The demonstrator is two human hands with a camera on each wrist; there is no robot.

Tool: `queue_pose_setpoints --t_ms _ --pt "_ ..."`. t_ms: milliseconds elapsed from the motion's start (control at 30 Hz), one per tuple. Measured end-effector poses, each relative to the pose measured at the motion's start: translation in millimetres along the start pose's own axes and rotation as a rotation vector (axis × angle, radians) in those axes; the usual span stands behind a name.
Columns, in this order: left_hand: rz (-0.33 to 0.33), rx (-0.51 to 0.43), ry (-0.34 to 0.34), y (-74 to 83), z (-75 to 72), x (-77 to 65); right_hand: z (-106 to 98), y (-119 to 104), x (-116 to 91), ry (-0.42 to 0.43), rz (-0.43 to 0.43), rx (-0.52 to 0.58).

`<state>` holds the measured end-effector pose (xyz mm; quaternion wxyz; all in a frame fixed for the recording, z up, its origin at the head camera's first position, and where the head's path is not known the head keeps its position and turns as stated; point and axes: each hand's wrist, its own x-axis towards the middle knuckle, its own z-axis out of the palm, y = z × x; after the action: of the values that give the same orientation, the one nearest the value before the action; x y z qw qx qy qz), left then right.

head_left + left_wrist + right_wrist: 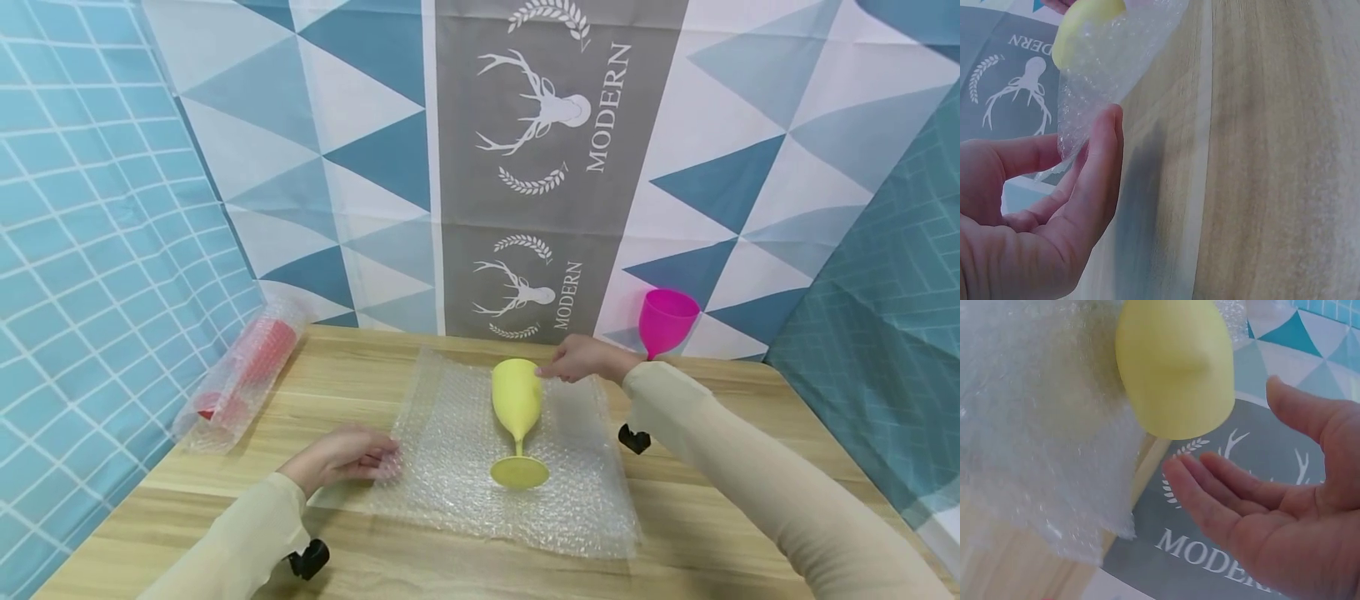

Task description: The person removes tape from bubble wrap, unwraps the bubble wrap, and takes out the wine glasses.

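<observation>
One yellow goblet: laid on its side upon bubble wrap, to the right of the left hand and just beside the right hand.
Long axis: running nearly straight away from the person, mouth-first, from a foot about level with the left hand to a rim near the right hand.
Left hand: pinching the wrap's side edge between thumb and fingers.
Right hand: held beside the rim with thumb apart from loosely bent fingers; cannot tell whether touching.
Goblet form: smooth and matte, with deep bowl, thin stem, flat round foot.
Wrap: clear, bubbled, glossy, roughly square, spread between the hands.
Red goblet: rolled in similar wrap, beyond and left of the left hand.
Pink goblet: upright, right of the right hand, partly hidden by the sleeve.
Counter: wood-grained, ending just beyond the right hand at patterned cloth.
Room: bare wood nearer than both hands, and between left hand and red goblet.
</observation>
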<state>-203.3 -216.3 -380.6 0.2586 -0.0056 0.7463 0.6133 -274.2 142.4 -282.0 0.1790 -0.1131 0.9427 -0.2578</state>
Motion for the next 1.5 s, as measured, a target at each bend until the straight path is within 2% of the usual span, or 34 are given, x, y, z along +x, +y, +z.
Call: queue_pose_setpoints --t_ms 167,267,467,700,867,1033,1300,1500 --pt "-0.007 0.023 -0.012 -1.2 -0.1 1.5 4.6 0.7 8.1 0.022 0.029 0.103" --pt "-0.005 0.015 -0.024 -2.4 -0.3 2.3 7.5 1.2 12.4 0.037 0.078 0.186" --pt "0.001 0.009 -0.043 -3.9 -1.7 3.3 14.3 2.3 20.7 0.074 0.211 0.439" --pt "-0.001 0.021 -0.054 -5.3 -2.1 4.9 20.8 10.3 38.2 0.005 0.334 0.776" --pt "0.001 0.01 -0.079 -6.3 -3.3 5.6 30.3 14.2 51.1 0.038 0.403 0.926" --pt "0.01 0.007 -0.097 -6.5 -5.4 6.2 40.2 21.9 64.7 0.056 0.468 0.998" --pt "0.021 0.006 -0.101 -6.1 -6.8 7.6 45.5 -3.4 47.3 0.075 0.508 1.019" --pt "0.023 -0.006 -0.11 -7.0 -8.1 7.9 49.5 -10.7 47.6 0.04 0.497 0.984"
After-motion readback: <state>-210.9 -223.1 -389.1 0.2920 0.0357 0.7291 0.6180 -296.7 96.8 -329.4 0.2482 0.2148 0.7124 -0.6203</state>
